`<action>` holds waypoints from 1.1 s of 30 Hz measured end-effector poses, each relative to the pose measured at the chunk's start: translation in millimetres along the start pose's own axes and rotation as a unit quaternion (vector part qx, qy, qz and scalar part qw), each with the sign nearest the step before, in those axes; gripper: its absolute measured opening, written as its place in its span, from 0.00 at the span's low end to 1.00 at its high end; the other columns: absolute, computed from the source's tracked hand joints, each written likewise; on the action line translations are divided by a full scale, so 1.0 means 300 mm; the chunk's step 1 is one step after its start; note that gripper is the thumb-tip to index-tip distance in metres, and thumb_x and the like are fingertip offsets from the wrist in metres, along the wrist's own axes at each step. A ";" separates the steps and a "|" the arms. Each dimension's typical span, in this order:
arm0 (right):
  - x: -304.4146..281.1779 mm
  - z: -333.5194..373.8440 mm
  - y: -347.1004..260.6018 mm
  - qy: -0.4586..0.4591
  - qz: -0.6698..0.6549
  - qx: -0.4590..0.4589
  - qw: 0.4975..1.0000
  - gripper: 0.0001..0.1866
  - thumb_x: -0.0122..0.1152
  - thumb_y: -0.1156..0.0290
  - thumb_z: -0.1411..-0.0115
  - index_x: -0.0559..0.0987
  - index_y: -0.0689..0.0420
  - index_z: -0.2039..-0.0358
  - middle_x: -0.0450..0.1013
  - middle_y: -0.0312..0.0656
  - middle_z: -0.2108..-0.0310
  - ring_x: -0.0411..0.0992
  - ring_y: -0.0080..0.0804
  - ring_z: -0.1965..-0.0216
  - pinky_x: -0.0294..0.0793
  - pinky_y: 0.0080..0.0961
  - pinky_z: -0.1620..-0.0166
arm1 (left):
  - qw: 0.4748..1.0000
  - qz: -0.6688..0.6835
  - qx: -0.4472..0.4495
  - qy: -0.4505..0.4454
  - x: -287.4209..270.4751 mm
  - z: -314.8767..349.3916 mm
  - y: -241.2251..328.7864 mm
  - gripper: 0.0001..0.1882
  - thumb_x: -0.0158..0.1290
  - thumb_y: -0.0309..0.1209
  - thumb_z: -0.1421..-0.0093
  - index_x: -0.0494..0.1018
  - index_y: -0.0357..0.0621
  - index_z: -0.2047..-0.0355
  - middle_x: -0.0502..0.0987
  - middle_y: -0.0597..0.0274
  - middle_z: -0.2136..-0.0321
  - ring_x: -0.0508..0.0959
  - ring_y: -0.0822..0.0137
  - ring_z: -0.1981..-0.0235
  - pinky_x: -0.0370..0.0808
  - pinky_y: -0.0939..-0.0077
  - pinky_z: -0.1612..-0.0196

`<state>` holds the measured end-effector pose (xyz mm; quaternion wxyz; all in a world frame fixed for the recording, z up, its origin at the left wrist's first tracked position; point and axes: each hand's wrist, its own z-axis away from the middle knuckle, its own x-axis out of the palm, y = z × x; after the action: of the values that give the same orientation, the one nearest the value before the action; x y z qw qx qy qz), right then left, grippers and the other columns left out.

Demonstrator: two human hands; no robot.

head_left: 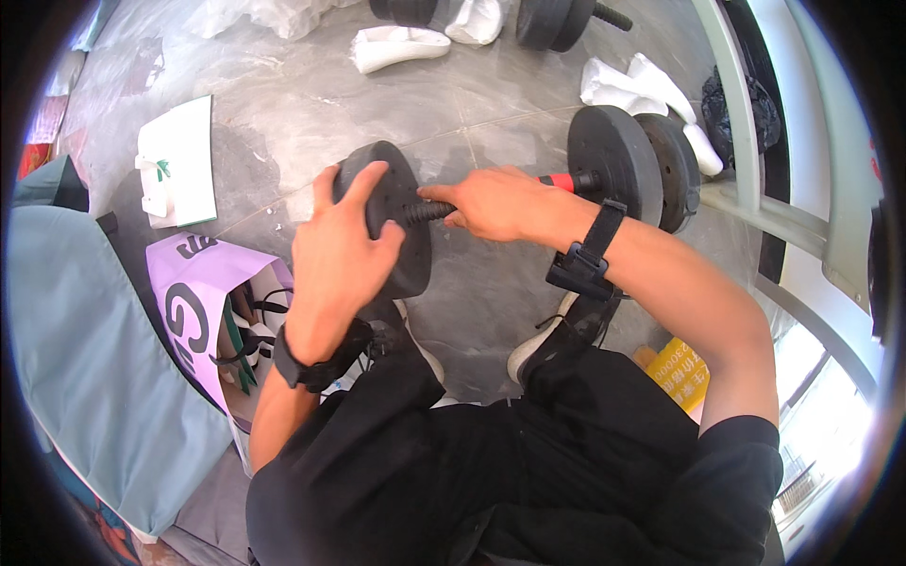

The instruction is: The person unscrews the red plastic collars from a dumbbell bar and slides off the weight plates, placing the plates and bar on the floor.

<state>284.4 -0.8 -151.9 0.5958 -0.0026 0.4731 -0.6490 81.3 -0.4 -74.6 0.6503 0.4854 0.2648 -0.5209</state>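
Observation:
A dumbbell lies across the floor in front of my shoes. Black weight plates (609,160) sit side by side on its right end, next to a red section of the bar (557,181). On the left end is one black weight plate (411,259), standing upright around the threaded bar. My left hand (338,250) grips this plate, with its fingers over the rim and its thumb on the inner face. My right hand (495,203) closes on the bar from above, its index finger along the thread (429,213) close to the plate.
Part of another dumbbell (547,24) lies at the far edge, near white wrapping pieces (401,47). Left stand a purple paper bag (189,274), a white bag or box (184,160) and grey-blue fabric (104,358). Right are a metal frame (840,160) and a black plastic bag (746,104).

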 end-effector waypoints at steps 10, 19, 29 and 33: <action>-0.081 0.058 0.077 -0.003 0.040 0.034 0.999 0.17 0.61 0.54 0.39 0.75 0.55 0.61 0.76 0.48 0.73 0.76 0.54 0.64 0.72 0.49 0.60 | 0.978 0.205 0.021 0.013 -0.008 -0.014 -0.291 0.32 0.58 0.25 0.50 0.70 0.46 0.41 0.69 0.48 0.44 0.73 0.53 0.45 0.69 0.65 0.41; -0.002 0.045 0.012 0.028 0.083 -0.004 0.996 0.16 0.63 0.58 0.40 0.74 0.59 0.64 0.76 0.51 0.73 0.76 0.53 0.64 0.72 0.49 0.60 | 0.953 0.304 0.006 -0.002 0.105 0.019 -0.421 0.41 0.58 0.20 0.47 0.58 0.42 0.33 0.64 0.49 0.37 0.67 0.60 0.38 0.68 0.66 0.38; -0.044 0.071 -0.135 0.012 0.048 -0.023 0.998 0.17 0.63 0.57 0.40 0.73 0.59 0.63 0.77 0.51 0.74 0.77 0.54 0.67 0.74 0.48 0.63 | 0.966 0.254 0.031 0.014 0.244 -0.031 -0.296 0.42 0.67 0.33 0.52 0.64 0.52 0.35 0.69 0.45 0.49 0.73 0.52 0.47 0.68 0.63 0.41; -0.043 0.067 -0.186 0.034 0.031 -0.053 0.998 0.15 0.63 0.58 0.40 0.74 0.58 0.63 0.77 0.51 0.74 0.77 0.53 0.67 0.75 0.47 0.62 | 0.964 0.264 0.012 -0.019 0.271 -0.042 -0.311 0.41 0.66 0.32 0.50 0.64 0.55 0.35 0.68 0.43 0.49 0.73 0.51 0.48 0.68 0.62 0.42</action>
<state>256.5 -11.9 -99.3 0.5984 0.0024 0.5269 -0.6035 21.8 -22.0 -181.9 0.7637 0.5362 0.1085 -0.3428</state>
